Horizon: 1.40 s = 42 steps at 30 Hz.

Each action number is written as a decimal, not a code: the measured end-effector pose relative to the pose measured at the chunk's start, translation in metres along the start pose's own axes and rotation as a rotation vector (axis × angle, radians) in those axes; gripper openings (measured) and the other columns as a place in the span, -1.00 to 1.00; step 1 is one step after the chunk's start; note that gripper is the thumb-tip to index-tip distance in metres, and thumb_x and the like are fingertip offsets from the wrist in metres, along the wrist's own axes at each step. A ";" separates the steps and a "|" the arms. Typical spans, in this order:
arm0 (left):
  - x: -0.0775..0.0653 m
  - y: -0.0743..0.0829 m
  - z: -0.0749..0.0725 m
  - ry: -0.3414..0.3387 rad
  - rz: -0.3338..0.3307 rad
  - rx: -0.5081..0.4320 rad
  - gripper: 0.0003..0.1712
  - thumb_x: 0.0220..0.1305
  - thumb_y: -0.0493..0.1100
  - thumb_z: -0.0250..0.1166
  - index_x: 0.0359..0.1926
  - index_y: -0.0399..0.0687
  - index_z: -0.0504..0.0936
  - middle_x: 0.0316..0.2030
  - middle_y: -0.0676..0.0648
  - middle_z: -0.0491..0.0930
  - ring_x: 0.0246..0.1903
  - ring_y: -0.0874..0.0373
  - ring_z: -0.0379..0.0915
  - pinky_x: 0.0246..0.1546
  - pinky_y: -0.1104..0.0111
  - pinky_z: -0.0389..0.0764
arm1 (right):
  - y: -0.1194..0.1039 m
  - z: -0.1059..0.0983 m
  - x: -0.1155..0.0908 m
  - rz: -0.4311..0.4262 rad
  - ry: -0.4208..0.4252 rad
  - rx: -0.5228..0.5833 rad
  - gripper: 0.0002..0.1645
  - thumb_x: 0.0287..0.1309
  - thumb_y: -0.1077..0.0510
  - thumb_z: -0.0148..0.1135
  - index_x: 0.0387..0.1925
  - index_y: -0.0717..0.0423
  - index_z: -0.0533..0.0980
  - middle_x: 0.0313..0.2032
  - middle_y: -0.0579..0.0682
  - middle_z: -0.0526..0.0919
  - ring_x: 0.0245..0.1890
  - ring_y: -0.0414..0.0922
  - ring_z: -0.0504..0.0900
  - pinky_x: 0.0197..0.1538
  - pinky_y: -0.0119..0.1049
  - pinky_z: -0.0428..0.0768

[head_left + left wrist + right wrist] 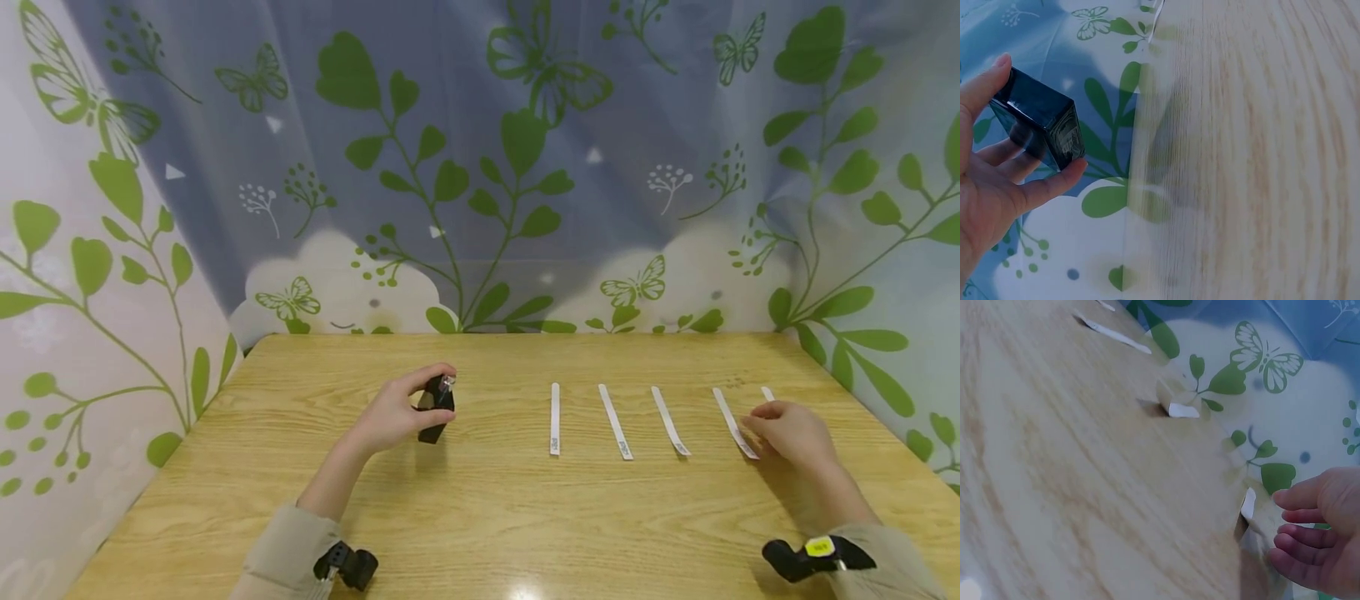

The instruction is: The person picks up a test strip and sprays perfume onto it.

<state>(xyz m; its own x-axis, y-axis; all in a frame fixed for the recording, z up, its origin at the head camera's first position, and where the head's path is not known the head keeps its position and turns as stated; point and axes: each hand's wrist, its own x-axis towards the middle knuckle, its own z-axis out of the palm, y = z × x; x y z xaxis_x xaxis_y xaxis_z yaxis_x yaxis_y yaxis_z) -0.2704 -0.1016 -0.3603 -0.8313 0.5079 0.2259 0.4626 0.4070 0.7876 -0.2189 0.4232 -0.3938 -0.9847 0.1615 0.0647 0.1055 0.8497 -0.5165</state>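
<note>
My left hand [393,412] grips a dark, glossy rectangular bottle [433,421] between thumb and fingers, raised over the left part of the table. In the left wrist view, the bottle [1038,119] has glassy flat faces and pale marks on one end. My right hand [791,433] is at the right end of a row of white paper strips, its fingers loosely bent with nothing between them. Its fingertips are right beside the fourth paper strip [733,421]; the hand partly hides the last paper strip [767,393]. The right wrist view shows a strip's raised end [1248,503] near the fingertips.
Three more white strips, the left one [555,421], the second [615,421] and the third [669,421], lie apart on the wooden table [480,517], with small print at their near ends. A leaf-patterned curtain [465,192] hangs behind the table and along both sides.
</note>
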 end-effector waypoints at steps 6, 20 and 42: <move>0.000 0.001 0.001 -0.001 0.016 0.001 -0.36 0.15 -0.11 0.35 0.26 0.12 0.38 0.22 -0.05 0.36 0.22 -0.07 0.21 -0.10 0.14 0.52 | -0.016 -0.005 0.001 0.006 -0.041 0.064 -0.39 0.26 -0.05 0.09 -0.04 0.51 0.44 -0.47 0.06 0.61 -0.46 -0.11 0.51 -0.38 -0.26 0.43; 0.001 0.002 0.001 -0.026 0.037 -0.015 -0.40 0.18 -0.15 0.32 0.25 0.05 0.38 0.22 -0.07 0.35 0.21 -0.05 0.22 0.02 -0.01 0.43 | -0.046 0.010 0.012 -0.005 -0.118 0.297 -0.32 0.28 -0.06 0.09 0.10 0.52 0.36 -0.12 0.32 0.55 -0.19 0.03 0.56 -0.25 -0.28 0.59; 0.003 -0.001 0.002 -0.031 0.045 0.005 -0.43 0.16 -0.16 0.33 0.21 0.08 0.41 0.20 -0.06 0.37 0.20 -0.05 0.23 0.03 -0.05 0.38 | -0.051 0.045 0.019 -0.064 -0.154 0.222 -0.44 0.15 0.03 0.26 -0.05 0.47 0.48 -0.22 0.24 0.61 -0.42 -0.15 0.50 -0.39 -0.29 0.50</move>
<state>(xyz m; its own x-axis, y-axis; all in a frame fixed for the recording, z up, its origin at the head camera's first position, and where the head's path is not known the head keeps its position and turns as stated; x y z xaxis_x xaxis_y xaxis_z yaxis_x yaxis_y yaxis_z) -0.2724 -0.0991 -0.3615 -0.7994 0.5495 0.2431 0.5012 0.3866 0.7742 -0.2495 0.3606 -0.4043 -0.9997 0.0181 -0.0186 0.0259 0.7225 -0.6908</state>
